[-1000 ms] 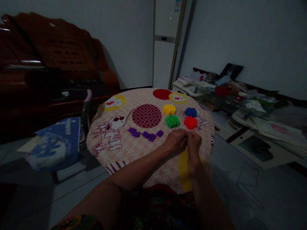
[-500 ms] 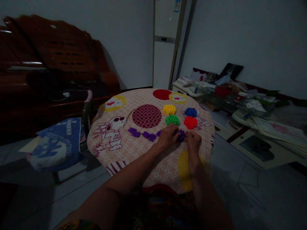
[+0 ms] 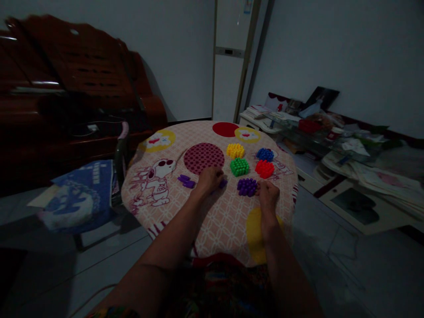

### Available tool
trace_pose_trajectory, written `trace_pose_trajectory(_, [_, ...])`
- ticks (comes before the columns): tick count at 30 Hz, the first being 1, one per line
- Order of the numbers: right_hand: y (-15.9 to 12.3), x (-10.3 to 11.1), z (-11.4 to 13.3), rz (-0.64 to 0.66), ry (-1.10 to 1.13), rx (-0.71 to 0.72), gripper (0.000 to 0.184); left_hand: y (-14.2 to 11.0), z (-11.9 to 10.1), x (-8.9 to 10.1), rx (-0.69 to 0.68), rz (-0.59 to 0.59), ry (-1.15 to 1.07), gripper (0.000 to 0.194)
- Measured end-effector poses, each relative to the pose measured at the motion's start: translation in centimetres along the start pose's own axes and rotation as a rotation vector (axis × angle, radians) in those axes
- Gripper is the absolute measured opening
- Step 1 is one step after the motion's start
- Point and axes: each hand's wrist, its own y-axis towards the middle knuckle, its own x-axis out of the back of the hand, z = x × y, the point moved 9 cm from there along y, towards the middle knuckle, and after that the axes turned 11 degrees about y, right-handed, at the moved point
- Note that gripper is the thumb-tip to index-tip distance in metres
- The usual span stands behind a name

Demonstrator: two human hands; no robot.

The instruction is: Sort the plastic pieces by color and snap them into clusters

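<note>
Fingers curled, my left hand (image 3: 210, 178) is over the loose purple pieces left of the cluster; its fingertips are dark, and I cannot make out what they hold. One purple piece (image 3: 223, 182) shows just right of it, and a few more purple pieces (image 3: 186, 181) lie to its left. My right hand (image 3: 268, 194) pinches the right edge of a purple cluster of knobbly plastic pieces (image 3: 247, 187), which rests on the tablecloth. Beyond it are similar clusters: green (image 3: 239, 167), red (image 3: 264, 168), yellow (image 3: 235, 150) and blue (image 3: 265, 154).
A patterned cloth (image 3: 228, 221) covers the round table. At left stands a chair (image 3: 121, 150) with a blue bag (image 3: 81, 194) on it, before a wooden bench (image 3: 89, 75). On the right, a low cabinet (image 3: 351, 207) carries papers and clutter. A tall white unit (image 3: 228, 84) stands behind.
My left hand has left the purple cluster and moved left to the loose purple pieces. The cluster is now in plain view, with my right hand still at its right side.
</note>
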Motion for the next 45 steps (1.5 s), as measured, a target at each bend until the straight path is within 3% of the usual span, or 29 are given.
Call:
trace_pose_trajectory(5, [0.0,0.0,0.2,-0.006,0.011,0.007,0.037,-0.3,-1.0,-1.4,-0.064,0.171,0.091,0.023])
trace_pose_trajectory(8, [-0.2,-0.1,0.4,-0.006,0.031,-0.012,0.035,-0.2,-1.2,-1.7,-0.086,0.202,0.039,0.017])
trace_pose_trajectory(13, [-0.4,-0.1,1.0,-0.008,0.047,-0.008,0.037,-0.2,-1.7,-0.1,-0.089,0.07,-0.259,0.011])
trace_pose_trajectory(18, [-0.3,0.0,0.9,-0.007,-0.01,0.03,0.035,-1.4,-5.4,0.4,-0.253,0.056,-0.485,0.009])
trace_pose_trajectory(24, [0.0,0.2,0.7,-0.006,-0.072,0.056,0.036,-3.3,-10.1,-0.7,-0.47,0.008,-0.359,0.007])
trace_pose_trajectory(28, [0.0,0.2,0.9,-0.007,-0.082,0.08,0.036,-3.8,-11.2,-1.9,-0.52,-0.028,-0.236,0.006])
trace_pose_trajectory(32, [-0.1,0.3,1.1,-0.009,-0.085,0.06,0.036,-4.0,-11.0,-2.5,-0.499,-0.038,-0.182,0.007])
trace_pose_trajectory(36, [-0.3,0.1,1.3,0.001,-0.04,0.035,0.034,-3.6,-10.0,-1.6,-0.475,-0.078,-0.213,0.01])
trace_pose_trajectory(40, [-0.3,-0.1,1.0,0.002,0.009,-0.003,0.034,-1.8,-6.3,0.2,-0.307,-0.117,-0.203,0.013])
trace_pose_trajectory(45, [-0.4,-0.2,1.0,0.003,0.009,-0.012,0.036,-0.8,-0.7,0.5,-0.103,0.057,0.061,0.017])
